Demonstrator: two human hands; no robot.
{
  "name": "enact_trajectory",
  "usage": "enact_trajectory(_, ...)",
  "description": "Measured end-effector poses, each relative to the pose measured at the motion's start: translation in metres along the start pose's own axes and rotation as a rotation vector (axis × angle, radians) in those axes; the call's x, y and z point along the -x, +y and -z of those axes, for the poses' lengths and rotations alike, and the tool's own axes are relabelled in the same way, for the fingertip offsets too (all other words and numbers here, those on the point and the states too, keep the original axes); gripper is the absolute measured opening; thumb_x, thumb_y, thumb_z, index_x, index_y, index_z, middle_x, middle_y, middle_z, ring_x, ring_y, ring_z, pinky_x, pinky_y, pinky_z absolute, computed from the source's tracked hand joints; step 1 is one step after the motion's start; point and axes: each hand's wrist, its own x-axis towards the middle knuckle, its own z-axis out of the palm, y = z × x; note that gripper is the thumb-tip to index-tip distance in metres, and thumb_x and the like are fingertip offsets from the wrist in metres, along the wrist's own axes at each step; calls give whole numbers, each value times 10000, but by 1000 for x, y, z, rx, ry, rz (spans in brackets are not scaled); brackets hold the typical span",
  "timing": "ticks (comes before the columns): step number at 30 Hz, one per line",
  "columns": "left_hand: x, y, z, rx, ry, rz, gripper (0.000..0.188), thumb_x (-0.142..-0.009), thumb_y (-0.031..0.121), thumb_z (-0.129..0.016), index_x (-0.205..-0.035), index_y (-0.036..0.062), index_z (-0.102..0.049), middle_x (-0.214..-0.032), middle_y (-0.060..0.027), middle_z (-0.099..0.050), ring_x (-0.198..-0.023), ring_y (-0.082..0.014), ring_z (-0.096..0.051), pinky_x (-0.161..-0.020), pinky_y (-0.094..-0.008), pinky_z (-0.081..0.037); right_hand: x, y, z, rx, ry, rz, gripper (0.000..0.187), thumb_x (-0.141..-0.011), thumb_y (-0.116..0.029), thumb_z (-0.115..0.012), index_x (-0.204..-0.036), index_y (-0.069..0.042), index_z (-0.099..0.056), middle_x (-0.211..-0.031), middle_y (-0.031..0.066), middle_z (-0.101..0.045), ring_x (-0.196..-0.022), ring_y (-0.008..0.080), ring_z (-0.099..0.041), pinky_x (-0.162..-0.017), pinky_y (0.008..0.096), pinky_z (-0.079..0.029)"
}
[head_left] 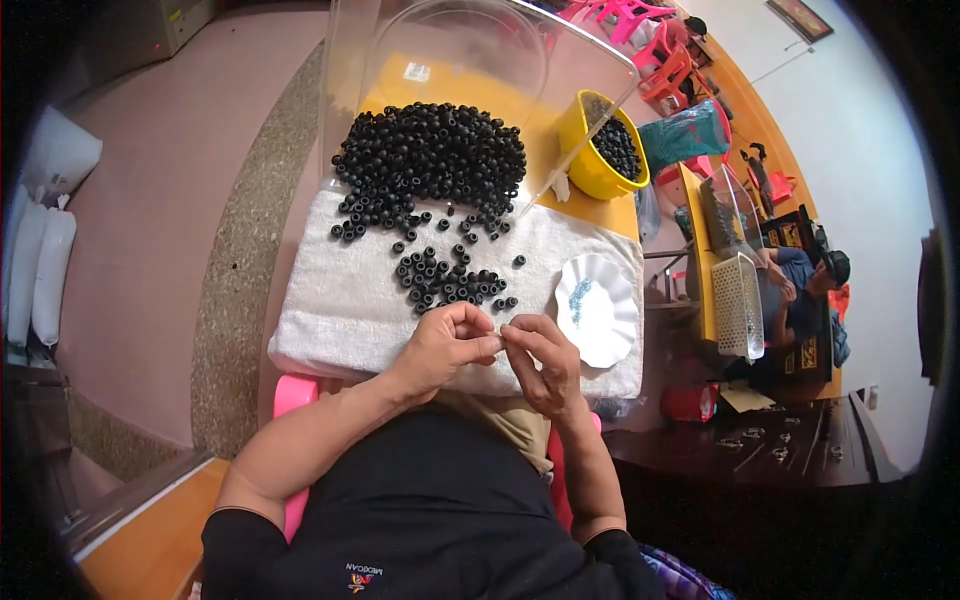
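Observation:
My left hand [447, 346] and my right hand [545, 362] meet over the near part of a white towel [330, 310], fingertips pinched together. Whatever lies between the fingertips is too small and covered to make out. Just beyond them is a loose cluster of small black ring-like parts [440, 276] with holes. Farther back, a big heap of the same black parts [430, 150] spills from a clear plastic bin [460, 75] onto the towel. To the right of my right hand lies a white wavy-edged dish [605, 335] with tiny blue bits [579, 300] in it.
A yellow bucket [590, 178] of black parts stands at the back right on the yellow tabletop [545, 140]. Farther right, another person [800, 275] sits by a white perforated basket [737, 305]. Pink chairs [650, 60] and a dark table [720, 455] are on the right. White sacks [40, 260] lie far left.

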Motion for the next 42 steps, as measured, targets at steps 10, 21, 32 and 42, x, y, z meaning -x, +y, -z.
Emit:
enact_trajectory(10, -1, -5, 2, 4, 8, -15, 163, -862, 27, -690, -962, 38, -562, -870, -43, -632, -792, -113, -627, -739, -243, -531, 9, 6, -10, 166, 78, 92, 398, -688, 60, -763, -1060, 10, -631, -969, 159, -637, -849, 284, -650, -713, 335, -533)
enact_trajectory(21, 1, -5, -3, -1, 87, -103, 162, -851, 22, -706, -928, 47, -566, -848, -27, -629, -773, -85, -606, -717, -226, -515, 21, 23, -34, -327, 183, -219, 327, -755, 51, -746, -1060, 4, -639, -1032, 122, -635, -918, 201, -634, -785, 290, -512)
enact_trajectory(32, 5, -6, -9, -61, 130, -189, 173, -836, 20, -711, -875, 60, -547, -782, 41, -569, -713, -17, -505, -646, -178, -424, 25, 18, -46, -459, 245, -188, 326, -814, 126, -674, -1119, 20, -628, -1116, 122, -585, -1004, 190, -610, -880, 290, -505)
enact_trajectory(42, 1, -14, -6, -92, 155, -233, 154, -847, 5, -696, -876, 59, -554, -819, 4, -598, -740, -45, -554, -680, -192, -471, 26, 24, -50, -237, 283, -187, 342, -785, 117, -698, -1103, 8, -636, -1080, 130, -601, -959, 206, -621, -839, 292, -514)
